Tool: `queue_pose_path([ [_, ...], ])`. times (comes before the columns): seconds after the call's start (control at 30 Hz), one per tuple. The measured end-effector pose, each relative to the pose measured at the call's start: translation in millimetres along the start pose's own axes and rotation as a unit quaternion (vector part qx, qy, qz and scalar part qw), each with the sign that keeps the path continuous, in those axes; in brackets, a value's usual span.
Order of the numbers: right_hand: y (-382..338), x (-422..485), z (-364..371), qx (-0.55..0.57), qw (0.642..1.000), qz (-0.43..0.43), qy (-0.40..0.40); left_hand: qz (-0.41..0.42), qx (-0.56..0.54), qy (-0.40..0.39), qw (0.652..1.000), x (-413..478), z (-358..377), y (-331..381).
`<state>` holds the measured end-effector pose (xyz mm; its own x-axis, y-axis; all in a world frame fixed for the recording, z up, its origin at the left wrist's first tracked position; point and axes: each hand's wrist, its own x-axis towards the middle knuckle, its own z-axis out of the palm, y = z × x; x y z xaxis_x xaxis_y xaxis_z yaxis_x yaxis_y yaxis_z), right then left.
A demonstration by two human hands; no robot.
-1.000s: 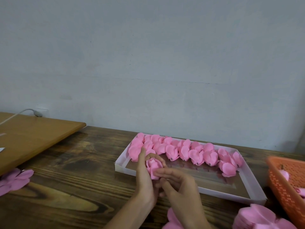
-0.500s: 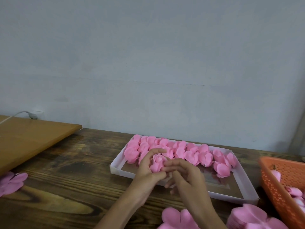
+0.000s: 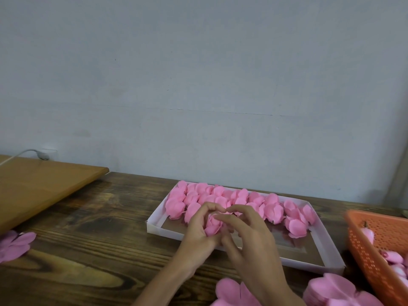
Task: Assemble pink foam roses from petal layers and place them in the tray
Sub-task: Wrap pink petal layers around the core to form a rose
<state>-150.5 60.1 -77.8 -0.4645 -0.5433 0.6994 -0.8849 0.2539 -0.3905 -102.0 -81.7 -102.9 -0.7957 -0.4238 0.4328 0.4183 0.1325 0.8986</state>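
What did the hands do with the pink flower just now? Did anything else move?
The left hand and right hand carried the rose a little farther over the tray, up against the row of finished roses. Their fingers now arch round it, and neither has let go. The row, the orange basket and the loose petal layers stayed put.

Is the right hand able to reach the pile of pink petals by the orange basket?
Probably yes. The petal pile lies close to the right hand, with nothing between them. But that hand and the left hand are both holding the rose now.
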Motion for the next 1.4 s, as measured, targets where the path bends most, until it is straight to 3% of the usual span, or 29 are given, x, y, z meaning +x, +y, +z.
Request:
queue_pose_path([
  [0.4,5.2,-0.2,0.0,0.024,1.0,0.0,0.015,-0.017,0.007,-0.027,0.999,2.7,-2.7,-3.7],
  [0.63,5.3,1.4,-2.6,-0.004,1.0,-0.007,-0.015,-0.008,0.04,-0.029,0.999,4.4,-2.0,-7.3],
  [1.07,10.6,0.7,-2.6,-0.012,0.999,-0.006,-0.04,-0.036,0.003,-0.055,0.998,1.8,-1.9,-10.6],
  [1.23,4.2,-2.9,11.9,0.156,0.98,0.126,0.018,-0.069,-0.106,0.049,0.991,2.4,-3.4,-3.2],
  [1.4,-4.3,-5.8,22.8,0.254,0.943,0.213,-0.035,-0.083,-0.2,0.088,0.972,2.3,1.2,2.8],
])
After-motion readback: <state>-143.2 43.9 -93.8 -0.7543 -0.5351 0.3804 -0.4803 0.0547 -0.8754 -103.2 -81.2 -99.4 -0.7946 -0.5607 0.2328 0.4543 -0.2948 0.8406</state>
